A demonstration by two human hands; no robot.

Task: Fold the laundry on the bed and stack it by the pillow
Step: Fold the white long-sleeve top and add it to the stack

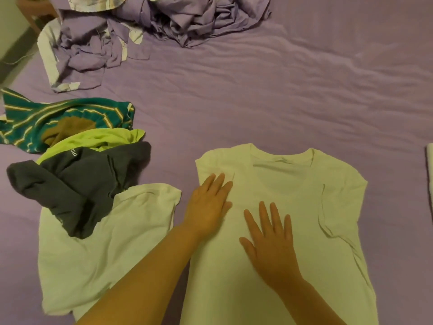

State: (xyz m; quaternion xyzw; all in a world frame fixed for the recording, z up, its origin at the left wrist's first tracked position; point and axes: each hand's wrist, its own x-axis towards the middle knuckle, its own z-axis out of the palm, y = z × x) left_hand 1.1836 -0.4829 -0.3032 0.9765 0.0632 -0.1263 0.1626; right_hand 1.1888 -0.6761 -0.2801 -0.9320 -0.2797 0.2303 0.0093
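Observation:
A white T-shirt point(293, 191) lies flat on the purple bed sheet point(257, 90), neck away from me, both sleeves folded in over the body. My left hand point(209, 205) rests flat on its left shoulder part, fingers straight. Lower down, my right hand point(269, 240) presses flat on the chest with fingers spread. Neither hand holds anything. No pillow is in view.
To the left lies a second white garment point(93, 249) with a dark grey one point(82, 184) on top, then a lime green piece point(93, 139) and a teal striped one point(46, 113). A crumpled purple bedding heap point(140, 26) sits at the far left. A white edge point(430, 170) shows at the right border.

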